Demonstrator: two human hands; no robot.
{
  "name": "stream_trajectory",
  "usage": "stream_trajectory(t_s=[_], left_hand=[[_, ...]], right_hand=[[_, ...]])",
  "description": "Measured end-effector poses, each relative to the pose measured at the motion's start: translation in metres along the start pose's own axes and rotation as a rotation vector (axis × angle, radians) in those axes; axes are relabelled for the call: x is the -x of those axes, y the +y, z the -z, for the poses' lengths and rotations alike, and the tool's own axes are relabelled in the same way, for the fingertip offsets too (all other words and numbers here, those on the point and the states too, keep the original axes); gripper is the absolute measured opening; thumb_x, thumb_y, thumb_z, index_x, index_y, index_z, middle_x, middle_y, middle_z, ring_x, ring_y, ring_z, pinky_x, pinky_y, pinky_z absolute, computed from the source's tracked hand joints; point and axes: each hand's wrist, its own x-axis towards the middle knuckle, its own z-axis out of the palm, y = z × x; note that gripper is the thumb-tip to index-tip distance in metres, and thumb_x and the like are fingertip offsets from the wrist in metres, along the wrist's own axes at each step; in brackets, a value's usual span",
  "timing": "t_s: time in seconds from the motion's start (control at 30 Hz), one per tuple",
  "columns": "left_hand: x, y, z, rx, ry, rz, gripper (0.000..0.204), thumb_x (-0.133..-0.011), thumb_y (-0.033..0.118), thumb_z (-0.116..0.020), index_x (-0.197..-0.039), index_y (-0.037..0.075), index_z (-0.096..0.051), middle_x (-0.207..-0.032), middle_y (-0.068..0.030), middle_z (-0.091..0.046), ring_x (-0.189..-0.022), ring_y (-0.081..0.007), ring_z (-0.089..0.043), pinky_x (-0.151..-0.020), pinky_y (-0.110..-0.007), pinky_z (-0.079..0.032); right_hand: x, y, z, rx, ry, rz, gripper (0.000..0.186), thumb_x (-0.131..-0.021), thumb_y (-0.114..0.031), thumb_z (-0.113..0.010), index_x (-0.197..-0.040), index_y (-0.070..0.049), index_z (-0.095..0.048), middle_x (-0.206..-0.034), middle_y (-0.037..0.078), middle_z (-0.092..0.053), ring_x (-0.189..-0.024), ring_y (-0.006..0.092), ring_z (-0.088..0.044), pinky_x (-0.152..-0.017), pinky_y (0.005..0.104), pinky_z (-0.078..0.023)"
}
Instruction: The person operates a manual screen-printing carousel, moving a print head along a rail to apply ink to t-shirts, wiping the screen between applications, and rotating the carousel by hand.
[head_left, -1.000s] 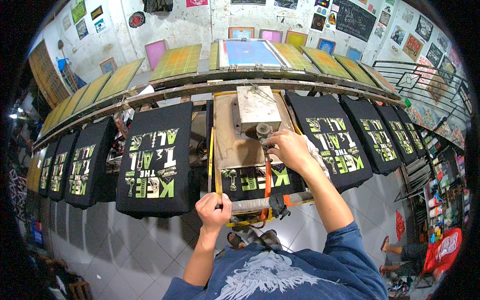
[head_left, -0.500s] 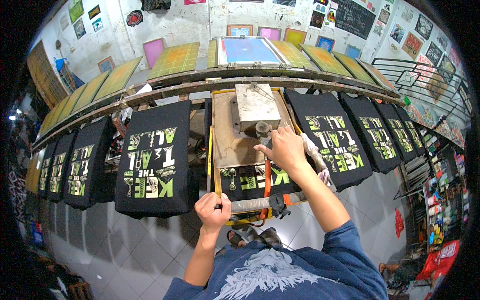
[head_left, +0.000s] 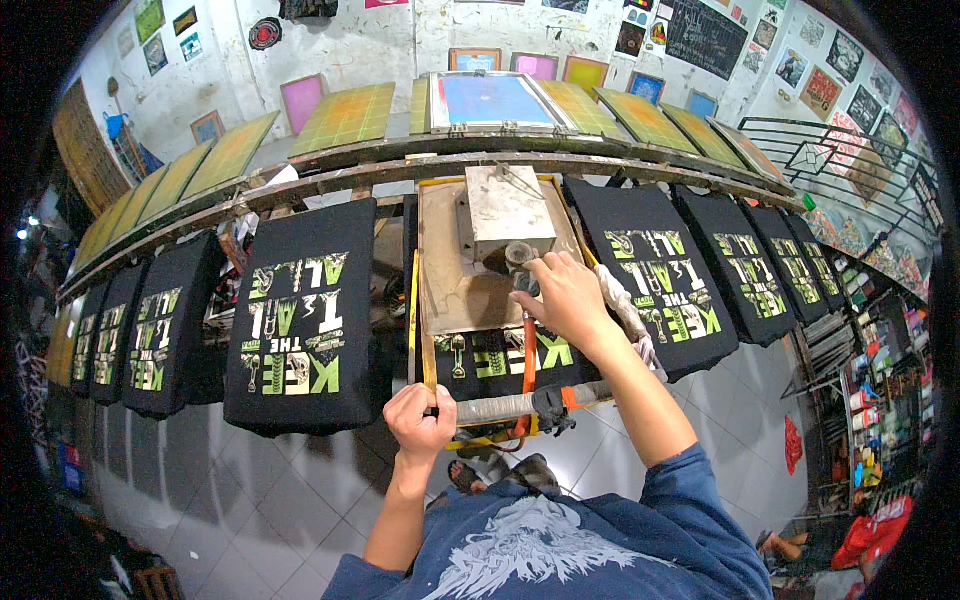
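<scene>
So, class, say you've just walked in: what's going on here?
A person's left hand is closed at the left end of a grey taped bar. The right hand is at a round metal fitting beside a metal box on a flat panel; its grip is unclear. The panel covers part of a black printed cloth; similar cloths lie on either side.

Shirt-printing workshop: printed black shirts (head_left: 300, 230) in a row, left to right; screen (head_left: 490, 100), far side; coloured frames (head_left: 302, 103) against stained wall (head_left: 350, 50); small containers (head_left: 862, 422) crowding the right.
</scene>
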Motion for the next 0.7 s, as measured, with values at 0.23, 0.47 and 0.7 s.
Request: stream_trajectory(t_s=[0.23,0.47,0.7], left_hand=[[0.002,-0.002,0.000,0.006,0.020,0.008,0.033,-0.078,-0.004,-0.069,-0.060,0.006,-0.043,-0.055,-0.0107,-0.047,-0.046,-0.0301,-0.048,-0.048,-0.039,-0.038],[0.001,0.000,-0.002,0.023,0.008,0.017,0.034,-0.078,-0.004,-0.068,-0.059,0.007,-0.043,-0.055,-0.0107,-0.046,-0.046,-0.0295,-0.046,-0.048,-0.039,-0.036],[0.002,-0.003,-0.001,0.012,0.012,0.002,0.034,-0.078,-0.004,-0.068,-0.059,0.006,-0.042,-0.054,-0.0104,-0.044,-0.045,-0.0289,-0.044,-0.047,-0.039,-0.035]], right_hand=[[-0.006,-0.020,0.013,0.050,-0.002,-0.115,0.048,-0.089,-0.047,-0.075,-0.108,-0.003,-0.071,-0.114,0.015,-0.064,-0.110,0.0308,-0.062,-0.090,0.0435,-0.055],[0.001,0.002,0.001,-0.038,-0.008,0.036,0.038,-0.085,-0.036,-0.079,-0.107,-0.005,-0.075,-0.113,0.012,-0.065,-0.115,0.0296,-0.059,-0.100,0.0432,-0.051],[-0.004,-0.008,0.006,0.025,-0.011,-0.023,0.035,-0.084,-0.038,-0.081,-0.098,-0.006,-0.077,-0.105,0.011,-0.067,-0.111,0.0293,-0.061,-0.097,0.0428,-0.051]])
